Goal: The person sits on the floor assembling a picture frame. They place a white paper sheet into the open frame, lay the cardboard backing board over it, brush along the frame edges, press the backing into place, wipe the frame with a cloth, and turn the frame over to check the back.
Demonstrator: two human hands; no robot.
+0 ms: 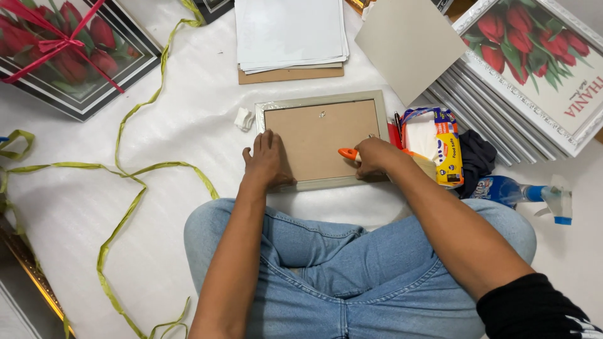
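A picture frame (pixel 321 139) lies face down on the white floor covering (pixel 81 207), just beyond the crossed legs in blue jeans (pixel 352 276), its brown backing board turned up and its pale silver border showing all round. The left hand (pixel 265 162) rests flat on the near left corner of the frame, fingers spread over the backing. The right hand (pixel 375 157) is closed around an orange-handled tool (pixel 347 153) at the frame's right edge; the tip of the tool is hidden by the fingers. Just right of the frame sits a yellow and blue box of tissues (pixel 447 147) with a dark cloth (pixel 477 157) beside it, and a blue spray bottle (pixel 518 191) lies nearer on the right. A small white scrap (pixel 244 118) lies by the frame's far left corner. Farther off is a stack of white sheets (pixel 290 34) on brown board, and a grey card (pixel 407 44) leans over a pile of frames (pixel 496 129) with a red tulip print (pixel 534 44) on top at the far right. Another tulip picture tied with red ribbon (pixel 59 50) lies far left, and a long green ribbon (pixel 135 176) winds across the left side.
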